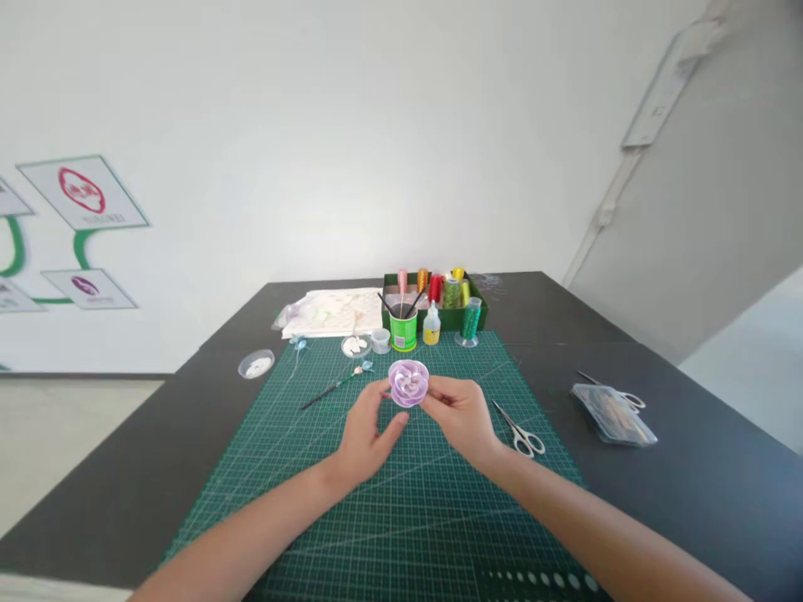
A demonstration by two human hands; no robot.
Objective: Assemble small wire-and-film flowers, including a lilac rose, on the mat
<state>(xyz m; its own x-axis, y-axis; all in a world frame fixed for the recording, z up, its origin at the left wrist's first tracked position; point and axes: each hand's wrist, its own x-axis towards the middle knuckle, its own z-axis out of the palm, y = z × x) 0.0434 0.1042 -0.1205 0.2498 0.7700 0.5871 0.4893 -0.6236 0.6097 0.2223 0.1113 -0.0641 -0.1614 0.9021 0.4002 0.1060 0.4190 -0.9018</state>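
A light purple artificial flower (408, 384) with layered rounded petals and a paler centre is held up over the green cutting mat (389, 518). My right hand (461, 414) pinches it at its right edge, thumb and fingers closed there. At the flower's left side is my left hand (369, 431), its fingers reaching to the petals and partly hidden behind them. The left thumb stands apart below the flower, so this hand looks open. Whatever lies behind the bloom is hidden. Small scissors (522, 435) rest on the mat, right of my right hand.
Behind the flower stand a green can (403, 330) with thin tools, a glue bottle (432, 324), a green thread spool (471, 321) and a box (439, 318) of spools. A brush-like tool (329, 390) lies left. A clear plastic case (613, 415) sits right.
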